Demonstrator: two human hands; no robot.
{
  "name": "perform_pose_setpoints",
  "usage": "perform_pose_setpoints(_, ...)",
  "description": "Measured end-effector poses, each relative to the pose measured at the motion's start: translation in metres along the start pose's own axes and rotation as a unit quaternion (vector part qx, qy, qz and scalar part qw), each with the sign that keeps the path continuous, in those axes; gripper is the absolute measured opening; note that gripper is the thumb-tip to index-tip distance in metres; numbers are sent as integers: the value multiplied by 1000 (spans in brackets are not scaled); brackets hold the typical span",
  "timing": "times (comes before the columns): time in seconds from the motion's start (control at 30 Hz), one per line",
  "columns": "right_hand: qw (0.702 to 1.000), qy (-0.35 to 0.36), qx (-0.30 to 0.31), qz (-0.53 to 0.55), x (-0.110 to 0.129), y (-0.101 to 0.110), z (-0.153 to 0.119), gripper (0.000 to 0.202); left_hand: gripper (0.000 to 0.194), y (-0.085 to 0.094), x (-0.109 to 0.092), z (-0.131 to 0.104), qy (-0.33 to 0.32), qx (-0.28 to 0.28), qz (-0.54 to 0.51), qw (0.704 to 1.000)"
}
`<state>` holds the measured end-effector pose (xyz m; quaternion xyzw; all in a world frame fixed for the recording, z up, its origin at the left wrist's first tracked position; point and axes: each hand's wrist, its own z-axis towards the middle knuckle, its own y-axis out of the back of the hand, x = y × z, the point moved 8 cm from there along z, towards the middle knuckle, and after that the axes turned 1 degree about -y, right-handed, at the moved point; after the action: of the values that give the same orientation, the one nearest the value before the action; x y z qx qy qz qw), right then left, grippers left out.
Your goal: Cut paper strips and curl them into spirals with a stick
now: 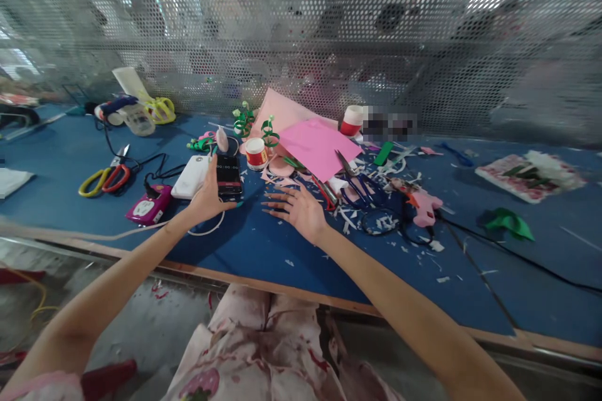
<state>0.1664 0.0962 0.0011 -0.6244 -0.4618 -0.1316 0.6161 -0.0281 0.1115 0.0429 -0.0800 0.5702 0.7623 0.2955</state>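
Observation:
My left hand (207, 195) is over the blue table, thumb and fingers apart with nothing between them. It is nearest to a black phone (229, 174) with a timer on its screen and a white power bank (190, 178). My right hand (301, 213) is held with its fingers spread, and it holds nothing. Just beyond it lie a pink sheet (317, 147), paper scraps and dark-handled scissors (360, 187). A red and white paper cup (256, 154) stands between and beyond the hands, beside green curled pieces (269, 131).
Scissors with yellow and red handles (106, 180) and a purple device (149, 205) lie at left. To the right are a pink glue gun (424, 207) with a black cable, a green scrap (510, 223) and a patterned tray (529, 175). A perforated metal screen (301, 31) rises behind.

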Motion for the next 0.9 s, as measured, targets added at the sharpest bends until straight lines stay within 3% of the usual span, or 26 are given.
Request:
perform_pose_setpoints(0.1,1000,8,-9,-4,3,3,0,38,105,-9,-7,-2,-10,44,41,998)
perform_pose_setpoints(0.37,1000,28,-4,-5,8,5,-2,33,98,-8,16,-8,39,68,141,987)
perform_pose_setpoints(0.67,999,38,-20,6,12,11,-1,32,108,-21,32,-3,51,61,186,979)
perform_pose_setpoints(0.9,999,34,-35,5,12,14,-1,36,117,-25,35,7,86,123,186,971)
